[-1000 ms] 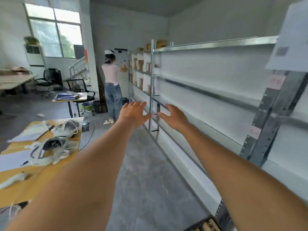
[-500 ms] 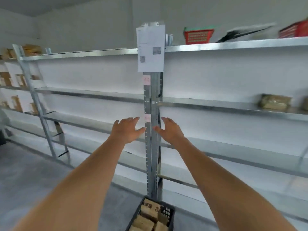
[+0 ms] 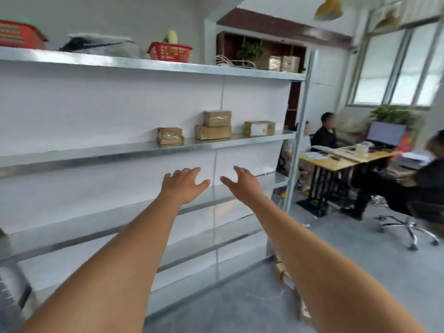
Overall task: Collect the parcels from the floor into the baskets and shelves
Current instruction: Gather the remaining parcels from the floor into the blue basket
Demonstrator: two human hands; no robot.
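Hands: left hand (image 3: pixel 183 186) and right hand (image 3: pixel 242 183) stretched forward side by side, fingers spread and relaxed, grasping nothing, thumbs pointing toward each other with a gap between.
Landmark: metal shelf unit (image 3: pixel 144 150) directly ahead, hands raised in front of its tier below the parcel tier, not touching it.
Parcels on shelf: four brown cardboard parcels on the tier above the hands; small parcel (image 3: pixel 169 135) leftmost; stacked pair (image 3: pixel 213 126) to its right, one box on top of another; labelled parcel (image 3: pixel 259 128) nearest the right upright.
Parcels on floor: more brown parcels (image 3: pixel 281 270) low at the unit's right foot, partly hidden behind the right forearm.
Top tier: red basket (image 3: pixel 169 52) with something pale in it, a second red basket (image 3: pixel 19 34) at far left, a grey bundle (image 3: pixel 101 45) between them.
Right of the unit: wooden desk (image 3: pixel 336 159) with a monitor (image 3: pixel 384 134), seated people around it, office chair base (image 3: pixel 408 229) on the grey floor.
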